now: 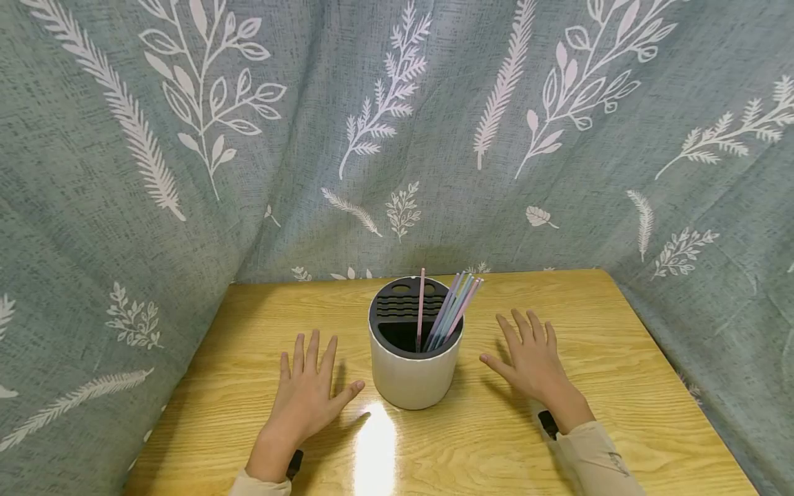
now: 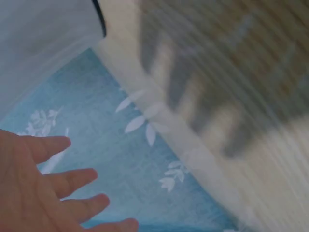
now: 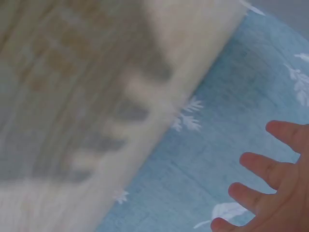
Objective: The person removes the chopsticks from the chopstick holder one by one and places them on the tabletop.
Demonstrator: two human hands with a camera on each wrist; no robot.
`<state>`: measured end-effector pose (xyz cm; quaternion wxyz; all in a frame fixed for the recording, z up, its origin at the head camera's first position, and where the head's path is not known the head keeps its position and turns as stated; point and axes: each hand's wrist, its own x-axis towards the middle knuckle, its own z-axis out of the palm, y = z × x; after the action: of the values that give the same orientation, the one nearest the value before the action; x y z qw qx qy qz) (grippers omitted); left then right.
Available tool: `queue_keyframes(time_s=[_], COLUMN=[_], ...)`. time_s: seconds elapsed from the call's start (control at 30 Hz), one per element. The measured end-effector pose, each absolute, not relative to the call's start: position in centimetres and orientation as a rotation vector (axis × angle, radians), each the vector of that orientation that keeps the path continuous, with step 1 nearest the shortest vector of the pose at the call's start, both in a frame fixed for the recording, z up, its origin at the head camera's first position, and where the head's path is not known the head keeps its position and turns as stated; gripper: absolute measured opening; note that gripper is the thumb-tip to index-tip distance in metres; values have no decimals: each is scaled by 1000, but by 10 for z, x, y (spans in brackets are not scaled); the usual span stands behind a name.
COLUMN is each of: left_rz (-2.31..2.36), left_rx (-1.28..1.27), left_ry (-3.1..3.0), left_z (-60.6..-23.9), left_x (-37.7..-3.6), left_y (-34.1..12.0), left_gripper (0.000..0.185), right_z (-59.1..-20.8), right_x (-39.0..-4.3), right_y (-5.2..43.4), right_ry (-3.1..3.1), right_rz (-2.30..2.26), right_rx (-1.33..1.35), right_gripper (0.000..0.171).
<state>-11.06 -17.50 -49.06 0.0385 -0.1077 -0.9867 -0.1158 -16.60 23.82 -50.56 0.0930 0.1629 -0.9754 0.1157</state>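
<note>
Our left hand (image 1: 307,393) lies flat on the wooden table (image 1: 620,358), fingers spread wide, holding nothing. Just right of it stands the white holder (image 1: 412,375) of pastel straws (image 1: 449,310). Beyond it, our right hand (image 1: 527,358) rests spread and empty too.

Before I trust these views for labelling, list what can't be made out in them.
- Holder: inside hidden by its own wall, head view.
- Straws: count unclear, bunched and thin, head view.
- Table: motion-blurred in both wrist views.
- Left hand and right hand: palms cut off by wrist-view edges.
</note>
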Motion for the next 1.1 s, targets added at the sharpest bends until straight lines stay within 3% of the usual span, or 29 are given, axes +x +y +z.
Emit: queue_keyframes(time_s=[0.5,1.1], left_rz=[-413,-407], left_rx=[-492,-724], left_ry=[-2865,-2794], left_z=[-445,-401], left_x=[-110,-134], left_y=[-156,-112], left_gripper=[95,96], right_z=[-450,-409], right_x=[-158,-153], right_y=[225,186], right_ry=[-2646,-1996], right_rz=[779,1946], right_rx=[687,797], right_gripper=[71,47])
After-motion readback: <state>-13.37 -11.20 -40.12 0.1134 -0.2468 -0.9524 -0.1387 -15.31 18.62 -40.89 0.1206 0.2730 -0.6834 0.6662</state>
